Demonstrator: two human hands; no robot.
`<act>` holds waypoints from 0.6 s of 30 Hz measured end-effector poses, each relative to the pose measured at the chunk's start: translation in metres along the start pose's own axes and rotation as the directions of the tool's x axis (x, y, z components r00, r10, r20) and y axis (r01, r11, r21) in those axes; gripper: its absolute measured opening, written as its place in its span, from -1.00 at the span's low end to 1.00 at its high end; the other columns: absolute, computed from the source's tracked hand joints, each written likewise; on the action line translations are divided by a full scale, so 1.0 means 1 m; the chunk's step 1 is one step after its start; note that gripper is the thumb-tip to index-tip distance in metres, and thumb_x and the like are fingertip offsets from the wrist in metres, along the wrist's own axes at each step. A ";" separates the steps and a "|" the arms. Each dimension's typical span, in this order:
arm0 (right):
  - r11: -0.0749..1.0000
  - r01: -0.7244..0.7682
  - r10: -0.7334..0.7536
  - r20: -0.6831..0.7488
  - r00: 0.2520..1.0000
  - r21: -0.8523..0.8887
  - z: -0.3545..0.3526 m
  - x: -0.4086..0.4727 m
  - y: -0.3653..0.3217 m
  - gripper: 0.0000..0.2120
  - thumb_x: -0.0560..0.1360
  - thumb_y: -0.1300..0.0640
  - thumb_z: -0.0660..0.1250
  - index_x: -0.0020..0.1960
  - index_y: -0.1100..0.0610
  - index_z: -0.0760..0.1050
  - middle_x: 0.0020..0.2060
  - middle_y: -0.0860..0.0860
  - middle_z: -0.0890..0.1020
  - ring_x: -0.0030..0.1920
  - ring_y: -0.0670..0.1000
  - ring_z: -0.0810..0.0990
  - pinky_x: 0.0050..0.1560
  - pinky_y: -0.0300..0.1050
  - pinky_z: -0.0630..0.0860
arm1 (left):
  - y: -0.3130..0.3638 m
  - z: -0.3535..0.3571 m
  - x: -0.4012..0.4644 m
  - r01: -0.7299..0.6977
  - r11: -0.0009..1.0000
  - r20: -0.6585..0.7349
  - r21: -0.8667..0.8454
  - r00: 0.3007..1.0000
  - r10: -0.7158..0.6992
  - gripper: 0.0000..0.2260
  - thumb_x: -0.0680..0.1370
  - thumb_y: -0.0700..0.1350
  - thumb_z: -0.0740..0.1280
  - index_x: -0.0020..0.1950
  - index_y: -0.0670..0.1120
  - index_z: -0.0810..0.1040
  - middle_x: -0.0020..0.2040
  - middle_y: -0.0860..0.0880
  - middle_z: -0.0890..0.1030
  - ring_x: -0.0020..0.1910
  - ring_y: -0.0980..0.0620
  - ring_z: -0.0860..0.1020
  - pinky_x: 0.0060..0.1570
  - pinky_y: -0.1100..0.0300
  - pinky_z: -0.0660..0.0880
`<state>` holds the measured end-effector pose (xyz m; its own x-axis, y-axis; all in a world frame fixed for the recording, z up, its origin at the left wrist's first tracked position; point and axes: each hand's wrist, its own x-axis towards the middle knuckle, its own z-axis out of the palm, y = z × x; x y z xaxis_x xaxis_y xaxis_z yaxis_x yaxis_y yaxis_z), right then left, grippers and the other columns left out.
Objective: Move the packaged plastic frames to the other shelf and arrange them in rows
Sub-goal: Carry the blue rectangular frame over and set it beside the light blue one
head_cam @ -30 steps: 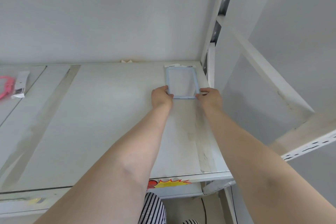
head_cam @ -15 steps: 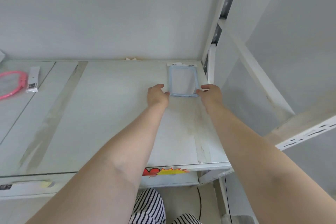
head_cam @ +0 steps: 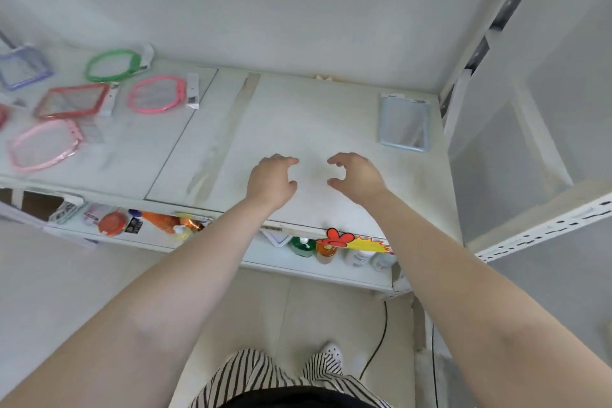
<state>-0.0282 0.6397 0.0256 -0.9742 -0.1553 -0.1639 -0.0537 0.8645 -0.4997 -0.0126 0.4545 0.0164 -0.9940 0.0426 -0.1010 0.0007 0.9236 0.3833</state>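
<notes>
A big white shelf (head_cam: 298,129) fills the middle of the frame. Both hands float over it near the middle, the left hand (head_cam: 271,180) and right hand (head_cam: 356,177) loosely curled, holding nothing. More packaged frames (head_cam: 71,103) lie at the upper left. The blue frame (head_cam: 404,124) lies flat in the shelf's far right corner.

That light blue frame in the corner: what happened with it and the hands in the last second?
Both hands let go of the light blue frame and drew back toward the person. The left hand and right hand now hover over the bare shelf, fingers loosely curled, holding nothing. The frame stayed flat in the back right corner. The view swung left, so more coloured frames now show.
</notes>
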 end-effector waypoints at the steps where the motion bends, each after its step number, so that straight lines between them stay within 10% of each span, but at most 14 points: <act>1: 1.000 0.019 -0.019 0.008 1.000 -0.005 0.008 -0.004 -0.014 -0.59 0.46 0.07 0.38 0.30 0.00 0.48 0.19 0.03 0.56 0.22 0.07 0.51 0.16 -0.10 0.45 | -0.015 -0.007 -0.008 0.003 1.000 -0.006 0.026 1.000 -0.003 -0.54 0.51 -0.11 0.30 0.43 0.02 0.40 0.37 -0.05 0.46 0.32 -0.12 0.43 0.26 0.10 0.38; 18: 0.981 0.189 -0.183 0.109 0.977 -0.046 0.223 -0.089 -0.340 -0.64 0.44 0.08 0.36 0.23 0.03 0.52 0.18 0.04 0.55 0.20 0.09 0.51 0.09 -0.02 0.51 | -0.357 -0.125 -0.203 0.149 0.988 -0.148 0.040 0.979 -0.141 -0.69 0.42 -0.12 0.29 0.15 0.04 0.58 0.06 -0.05 0.62 0.09 -0.17 0.56 -0.04 0.07 0.52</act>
<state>0.1256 0.2525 0.0202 -0.9182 -0.3616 -0.1614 -0.2464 0.8408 -0.4820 0.1755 0.0682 0.0143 -0.9892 -0.1454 -0.0170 -0.1429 0.9341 0.3272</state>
